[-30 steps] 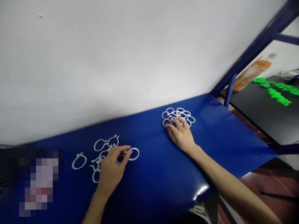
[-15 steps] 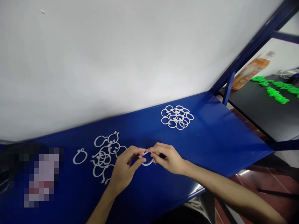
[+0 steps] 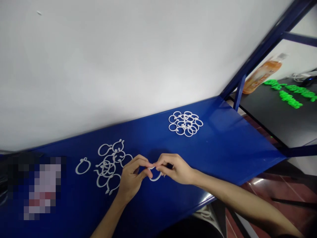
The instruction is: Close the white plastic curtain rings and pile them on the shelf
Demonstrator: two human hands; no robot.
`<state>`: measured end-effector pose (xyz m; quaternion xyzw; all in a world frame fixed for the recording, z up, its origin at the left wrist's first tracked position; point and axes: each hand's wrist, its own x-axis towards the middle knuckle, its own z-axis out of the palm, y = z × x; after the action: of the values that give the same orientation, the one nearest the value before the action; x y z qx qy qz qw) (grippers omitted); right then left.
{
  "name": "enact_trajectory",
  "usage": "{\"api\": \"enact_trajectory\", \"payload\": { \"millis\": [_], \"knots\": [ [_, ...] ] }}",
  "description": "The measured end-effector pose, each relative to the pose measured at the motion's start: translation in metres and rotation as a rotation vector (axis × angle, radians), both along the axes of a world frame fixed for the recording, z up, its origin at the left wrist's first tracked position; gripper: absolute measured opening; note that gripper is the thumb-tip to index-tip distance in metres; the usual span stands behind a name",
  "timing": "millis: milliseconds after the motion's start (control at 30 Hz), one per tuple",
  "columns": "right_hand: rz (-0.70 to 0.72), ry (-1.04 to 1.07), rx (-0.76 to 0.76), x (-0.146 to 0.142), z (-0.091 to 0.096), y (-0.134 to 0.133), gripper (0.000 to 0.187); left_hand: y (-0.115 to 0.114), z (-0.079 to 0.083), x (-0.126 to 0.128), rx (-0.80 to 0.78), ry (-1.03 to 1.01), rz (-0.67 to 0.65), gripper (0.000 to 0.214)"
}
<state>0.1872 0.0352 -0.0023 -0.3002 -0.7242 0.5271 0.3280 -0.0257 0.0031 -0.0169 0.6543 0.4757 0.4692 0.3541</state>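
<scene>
Both my hands meet over the blue shelf [image 3: 223, 148], pinching one white plastic ring [image 3: 155, 178] between them. My left hand [image 3: 131, 180] grips its left side with thumb and fingers closed. My right hand [image 3: 174, 168] pinches its right side. Left of my left hand lies a loose heap of several open white rings [image 3: 110, 165], with a single ring [image 3: 83, 166] apart further left. A tidy cluster of several closed white rings [image 3: 185, 123] lies further back on the right.
A white wall runs along the shelf's far edge. A blue frame post [image 3: 239, 94] stands at the shelf's right end. Beyond it, a dark table [image 3: 272, 115] carries green pieces [image 3: 288, 94] and an orange bottle [image 3: 262, 74]. A blurred patch [image 3: 39, 188] lies at the left.
My right hand left the ring cluster and came to the middle. My left hand lifted a ring from beside the heap, and both hands now pinch it together.
</scene>
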Motion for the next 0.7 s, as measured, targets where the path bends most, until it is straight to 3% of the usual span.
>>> {"api": "enact_trajectory", "payload": {
  "millis": [200, 700],
  "knots": [
    [0.1, 0.022, -0.138, 0.001, -0.004, 0.0, 0.019, -0.003, -0.002, 0.003, 0.033, -0.017, -0.051, 0.007],
    [0.192, 0.017, 0.024, 0.005, -0.004, 0.001, 0.017, -0.007, 0.005, 0.012, 0.015, -0.031, -0.066, 0.017]
  ]
}}
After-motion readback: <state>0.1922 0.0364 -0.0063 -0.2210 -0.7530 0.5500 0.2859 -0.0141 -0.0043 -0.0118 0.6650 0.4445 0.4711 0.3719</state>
